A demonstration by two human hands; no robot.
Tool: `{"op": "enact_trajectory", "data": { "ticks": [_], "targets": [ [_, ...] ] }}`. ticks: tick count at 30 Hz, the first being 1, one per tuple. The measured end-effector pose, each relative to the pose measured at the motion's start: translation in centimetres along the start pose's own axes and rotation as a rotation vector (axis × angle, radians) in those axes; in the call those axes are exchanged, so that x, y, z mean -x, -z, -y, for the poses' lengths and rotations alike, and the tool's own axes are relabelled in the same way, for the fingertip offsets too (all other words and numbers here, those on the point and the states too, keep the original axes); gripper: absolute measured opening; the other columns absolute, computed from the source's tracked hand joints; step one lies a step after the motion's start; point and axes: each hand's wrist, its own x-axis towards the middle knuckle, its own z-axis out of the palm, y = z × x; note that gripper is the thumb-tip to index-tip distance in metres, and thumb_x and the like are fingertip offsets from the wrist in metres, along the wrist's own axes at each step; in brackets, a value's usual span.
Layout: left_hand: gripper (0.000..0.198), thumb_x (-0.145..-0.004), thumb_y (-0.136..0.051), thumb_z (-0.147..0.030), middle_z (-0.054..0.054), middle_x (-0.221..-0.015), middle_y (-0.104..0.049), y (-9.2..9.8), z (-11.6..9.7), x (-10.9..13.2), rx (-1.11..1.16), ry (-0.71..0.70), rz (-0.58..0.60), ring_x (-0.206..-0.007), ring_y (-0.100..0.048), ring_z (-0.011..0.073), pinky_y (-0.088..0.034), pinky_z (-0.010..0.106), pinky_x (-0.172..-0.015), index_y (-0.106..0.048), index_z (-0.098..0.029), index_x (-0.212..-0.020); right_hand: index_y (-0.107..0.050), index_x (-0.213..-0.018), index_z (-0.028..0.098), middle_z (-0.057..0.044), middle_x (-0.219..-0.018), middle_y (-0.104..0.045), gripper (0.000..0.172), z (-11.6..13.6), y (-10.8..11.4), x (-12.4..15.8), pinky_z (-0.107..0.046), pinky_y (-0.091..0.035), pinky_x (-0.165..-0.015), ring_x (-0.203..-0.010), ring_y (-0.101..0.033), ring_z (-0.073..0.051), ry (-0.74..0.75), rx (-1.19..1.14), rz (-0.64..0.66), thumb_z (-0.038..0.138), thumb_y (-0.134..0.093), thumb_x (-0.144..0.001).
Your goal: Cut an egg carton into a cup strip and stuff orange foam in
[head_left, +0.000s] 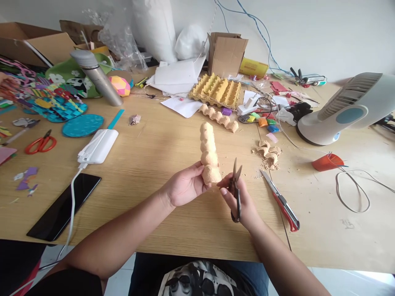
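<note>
My left hand (189, 184) grips the near end of a bumpy strip of egg carton (209, 152), which points away from me above the table. Close by on the right, my right hand (239, 199) holds dark-handled scissors (236, 185), their blades pointing up and slightly apart. Its fingertips come near the strip's near end; whether they touch it I cannot tell. Another egg carton strip (219, 118) lies further back, in front of a yellow egg tray (216, 91). Trimmed carton scraps (268, 152) sit to the right with crumbs around them.
A red utility knife (284, 203) lies right of my hands, blade toward the scraps. Further right stand a white fan (336, 111) and an orange cup (327, 162). On the left are a black phone (64, 207), a white power bank (98, 146), orange-handled scissors (40, 144) and a steel bottle (98, 78).
</note>
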Motion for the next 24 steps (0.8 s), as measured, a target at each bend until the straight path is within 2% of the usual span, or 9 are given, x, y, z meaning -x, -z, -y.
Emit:
{"op": "enact_trajectory", "data": {
  "ticks": [3, 7, 12, 16, 20, 24],
  "targets": [
    [0.025, -0.104, -0.055, -0.018, 0.001, -0.115, -0.078, -0.4, -0.3, 0.1, 0.006, -0.061, -0.048, -0.096, -0.075, 0.0177, -0.057, 0.026, -0.074, -0.077, -0.028, -0.115, -0.051, -0.128, 0.026, -0.011, -0.119, -0.068, 0.039, -0.3, -0.1, 0.4, -0.041, -0.053, -0.091, -0.104, -0.066, -0.024, 0.021, 0.143, 0.101, 0.047, -0.069, -0.100],
    [0.029, -0.103, -0.057, -0.019, 0.000, -0.115, -0.077, -0.4, -0.3, 0.2, 0.017, -0.082, -0.043, -0.098, -0.076, 0.0179, -0.059, 0.028, -0.077, -0.075, -0.032, -0.122, -0.052, -0.126, 0.026, -0.006, -0.104, -0.066, 0.034, -0.5, -0.2, 0.7, -0.038, -0.053, -0.086, -0.093, -0.063, -0.022, 0.031, 0.113, 0.202, 0.052, -0.059, -0.105],
    [0.035, -0.099, -0.060, -0.016, -0.001, -0.116, -0.076, 0.1, 0.1, 0.2, -0.027, -0.069, -0.009, -0.107, -0.076, 0.0195, -0.061, 0.031, -0.087, -0.072, -0.036, -0.125, -0.054, -0.119, 0.025, 0.000, -0.083, -0.056, 0.038, -0.2, 0.0, 0.9, -0.032, -0.047, -0.071, -0.074, -0.053, -0.018, 0.035, 0.076, 0.211, 0.061, -0.052, -0.106],
    [0.033, -0.097, -0.061, -0.016, 0.000, -0.116, -0.075, 0.2, 0.2, 0.2, -0.028, -0.079, -0.002, -0.107, -0.075, 0.0205, -0.061, 0.032, -0.088, -0.072, -0.034, -0.122, -0.056, -0.113, 0.024, 0.001, -0.079, -0.054, 0.044, 0.0, 0.0, 0.8, -0.030, -0.045, -0.068, -0.070, -0.050, -0.017, 0.005, 0.076, 0.205, 0.067, -0.056, -0.102],
    [0.040, -0.096, -0.060, -0.016, 0.000, -0.118, -0.074, 0.1, -0.2, 0.3, -0.042, -0.096, -0.020, -0.108, -0.075, 0.0230, -0.061, 0.034, -0.086, -0.068, -0.037, -0.128, -0.058, -0.109, 0.024, 0.003, -0.076, -0.050, 0.047, 0.2, 0.0, 0.7, -0.028, -0.042, -0.064, -0.067, -0.046, -0.015, -0.028, 0.082, 0.210, 0.070, -0.058, -0.100],
    [0.034, -0.094, -0.062, -0.014, 0.001, -0.115, -0.074, 0.0, -0.5, 0.4, -0.028, -0.085, -0.027, -0.102, -0.075, 0.0209, -0.061, 0.032, -0.083, -0.070, -0.033, -0.122, -0.058, -0.106, 0.023, 0.003, -0.074, -0.048, 0.049, 0.6, -0.1, 0.7, -0.027, -0.041, -0.061, -0.065, -0.044, -0.015, -0.054, 0.051, 0.216, 0.072, -0.059, -0.098]
  ]
}}
